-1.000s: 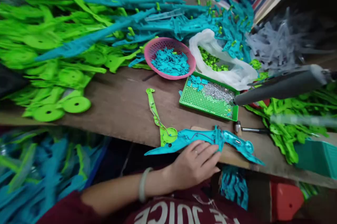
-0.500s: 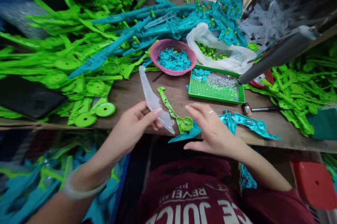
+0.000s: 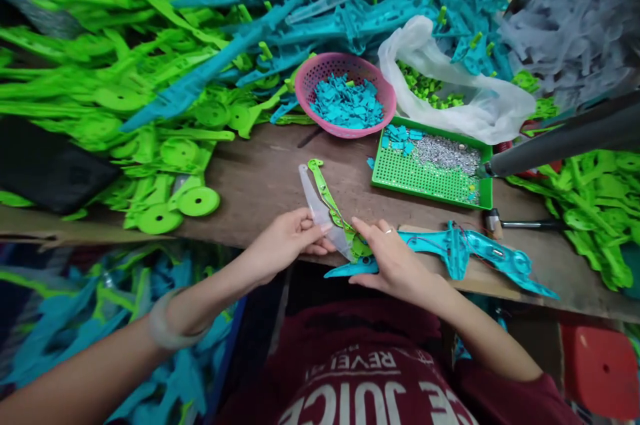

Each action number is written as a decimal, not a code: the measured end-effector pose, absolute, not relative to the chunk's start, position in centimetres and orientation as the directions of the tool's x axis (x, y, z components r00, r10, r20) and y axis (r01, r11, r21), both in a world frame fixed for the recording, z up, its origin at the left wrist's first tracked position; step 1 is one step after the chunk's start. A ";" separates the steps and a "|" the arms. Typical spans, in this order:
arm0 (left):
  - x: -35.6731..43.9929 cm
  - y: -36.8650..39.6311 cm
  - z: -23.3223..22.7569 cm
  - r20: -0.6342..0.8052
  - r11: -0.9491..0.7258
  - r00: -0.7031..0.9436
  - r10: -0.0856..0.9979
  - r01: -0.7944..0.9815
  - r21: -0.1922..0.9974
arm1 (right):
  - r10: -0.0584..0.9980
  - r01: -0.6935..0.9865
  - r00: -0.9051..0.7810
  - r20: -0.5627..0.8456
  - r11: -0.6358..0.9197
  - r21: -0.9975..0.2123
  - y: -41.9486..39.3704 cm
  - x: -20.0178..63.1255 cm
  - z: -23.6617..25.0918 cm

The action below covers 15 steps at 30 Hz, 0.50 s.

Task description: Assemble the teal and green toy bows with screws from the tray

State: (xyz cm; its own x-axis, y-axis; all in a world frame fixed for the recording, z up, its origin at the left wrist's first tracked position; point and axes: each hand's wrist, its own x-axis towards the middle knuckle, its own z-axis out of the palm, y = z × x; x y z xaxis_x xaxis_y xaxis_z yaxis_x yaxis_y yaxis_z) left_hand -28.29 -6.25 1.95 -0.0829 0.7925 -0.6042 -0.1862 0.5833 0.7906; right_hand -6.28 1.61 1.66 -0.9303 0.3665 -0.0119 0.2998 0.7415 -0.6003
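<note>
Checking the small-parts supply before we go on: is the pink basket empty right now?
No, the pink basket holds a heap of small teal plastic pieces, sitting on the wooden table beside the green tray.

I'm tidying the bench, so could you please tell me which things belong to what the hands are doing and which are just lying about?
In hand:
- left hand, holding the clear strip
- right hand, on the green arm and teal shell

Lying about:
- pink basket
- green tray
- white bag
- hammer
- green discs
</note>
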 end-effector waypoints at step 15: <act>-36.2 2.6 3.0 -0.667 0.656 -0.045 0.744 0.244 0.715 | 0.290 0.249 -0.957 0.023 0.857 -0.452 1.0 -5.7 1.8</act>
State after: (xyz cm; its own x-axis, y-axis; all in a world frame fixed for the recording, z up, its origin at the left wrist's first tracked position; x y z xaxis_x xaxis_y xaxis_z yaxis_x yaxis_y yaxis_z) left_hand -36.18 2.56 2.98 -0.0447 0.7436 -0.6671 0.2438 0.6557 0.7146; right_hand -5.75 1.02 1.83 -0.9567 0.2900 0.0233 0.2486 0.8566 -0.4522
